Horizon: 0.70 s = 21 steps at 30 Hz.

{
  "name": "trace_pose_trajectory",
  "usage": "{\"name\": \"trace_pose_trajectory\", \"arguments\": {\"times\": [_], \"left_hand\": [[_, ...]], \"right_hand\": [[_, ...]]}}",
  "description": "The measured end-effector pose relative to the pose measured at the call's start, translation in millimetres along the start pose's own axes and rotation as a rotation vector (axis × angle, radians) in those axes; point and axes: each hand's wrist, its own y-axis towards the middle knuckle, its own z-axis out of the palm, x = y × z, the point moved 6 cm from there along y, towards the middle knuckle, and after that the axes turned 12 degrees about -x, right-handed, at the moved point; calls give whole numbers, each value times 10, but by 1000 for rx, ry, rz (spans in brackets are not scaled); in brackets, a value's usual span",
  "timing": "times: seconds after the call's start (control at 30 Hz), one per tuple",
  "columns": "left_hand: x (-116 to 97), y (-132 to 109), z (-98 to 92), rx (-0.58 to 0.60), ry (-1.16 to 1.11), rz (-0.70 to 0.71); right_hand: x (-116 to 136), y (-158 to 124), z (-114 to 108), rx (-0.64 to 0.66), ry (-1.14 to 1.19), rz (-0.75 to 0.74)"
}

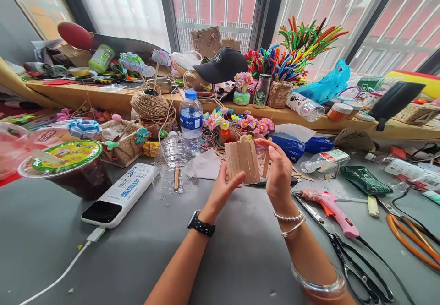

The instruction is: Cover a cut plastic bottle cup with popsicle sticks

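My left hand point(228, 181) grips a small panel of popsicle sticks point(242, 162) at its lower left edge, thumb across the front. Several sticks stand side by side in the panel, raised above the table. To the right of it, my right hand point(279, 170) pinches a single popsicle stick point(266, 162) upright between thumb and fingers. A narrow gap shows between that stick and the panel. Behind both hands lies a pile of loose popsicle sticks point(302, 175), partly hidden.
A pink glue gun point(335, 209) and black-handled scissors point(357, 268) lie to the right. On the left are a white power bank point(120, 195), a drink cup point(82, 177) and a cut clear plastic bottle point(168, 167). A water bottle point(191, 122) stands behind, before a crowded wooden ledge point(213, 109).
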Motion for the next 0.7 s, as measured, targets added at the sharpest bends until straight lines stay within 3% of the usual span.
{"name": "trace_pose_trajectory", "arguments": {"times": [0.23, 0.43, 0.7], "left_hand": [[73, 45, 15, -23, -131, -23], [-6, 13, -21, -90, -69, 48], [-23, -14, -60, -140, 49, 20]], "right_hand": [[-10, -46, 34, -21, 22, 25], [7, -85, 68, -6, 24, -8], [33, -132, 129, 21, 75, 23]]}}
